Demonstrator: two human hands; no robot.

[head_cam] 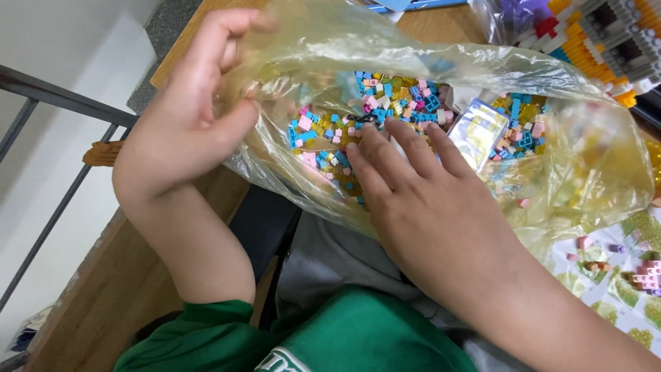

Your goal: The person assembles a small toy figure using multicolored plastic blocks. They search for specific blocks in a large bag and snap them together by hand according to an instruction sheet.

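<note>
A large clear plastic bag (585,158) with a yellowish tint lies on the wooden table (103,289), its mouth turned toward the person, and it serves as the landmark here. The left hand (180,117) is at the bag's left edge, fingers curled and thumb pressed in, pinching the film of the opening and holding it up. The right hand (430,200) reaches into the bag's mouth from below, palm down, fingers spread and fairly flat, fingertips resting on or just above a heap of tiny building bricks (385,107) in blue, pink, yellow and white; whether it grips any single brick cannot be told. Inside the bag, just right of the right hand's fingers, sits a small clear packet (476,131) standing on edge, and beyond it a second cluster of the same small bricks (520,127). Past the bag's upper right corner stands a partly built brick model (606,41) in grey, orange, white and red. Below the bag's right end lies a printed instruction sheet (633,310) with a few loose pink pieces (647,275) on it. Under the bag's near edge the person's green sleeve (206,331) and grey clothing show, and left of the table a dark metal railing (55,103) runs over a pale floor.
</note>
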